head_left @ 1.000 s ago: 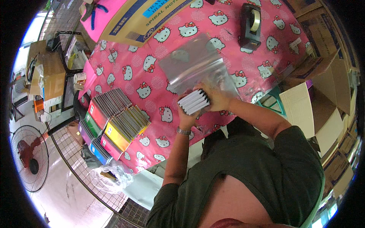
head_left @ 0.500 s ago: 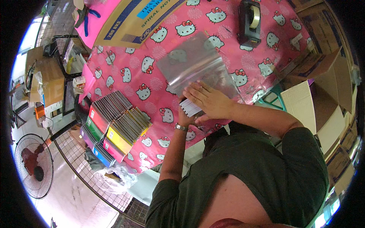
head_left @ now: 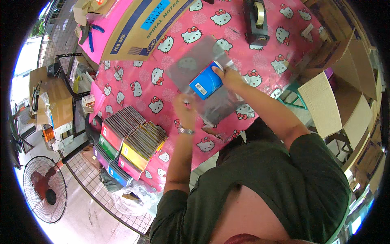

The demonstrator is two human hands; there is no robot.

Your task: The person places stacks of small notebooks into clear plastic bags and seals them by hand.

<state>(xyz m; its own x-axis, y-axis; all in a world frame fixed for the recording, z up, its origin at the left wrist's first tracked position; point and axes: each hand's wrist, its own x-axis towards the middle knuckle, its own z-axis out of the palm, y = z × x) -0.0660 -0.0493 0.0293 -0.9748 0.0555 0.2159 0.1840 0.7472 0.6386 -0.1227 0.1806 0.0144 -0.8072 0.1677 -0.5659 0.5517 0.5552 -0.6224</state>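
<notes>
Your right hand (head_left: 231, 78) holds a blue spiral notebook (head_left: 206, 83) over clear plastic (head_left: 215, 110), centre of frame.

The step looks like positioning the notebook; the next move seems to call for a steady right grip. Your right thumb presses its cover, fingers hidden; whether more lie underneath is unclear. Your left hand (head_left: 185, 106), blurred to its lower left, looks loosely curled; I cannot tell if it holds anything. Counted: six cover colours among packed notebooks (head_left: 131, 132), lower left; one tape dispenser (head_left: 252, 34), upper right.

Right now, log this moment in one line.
Right hand: holds blue spiral notebook | Left hand: blurred, grip unclear | Clear plastic bag: beneath notebook
</notes>
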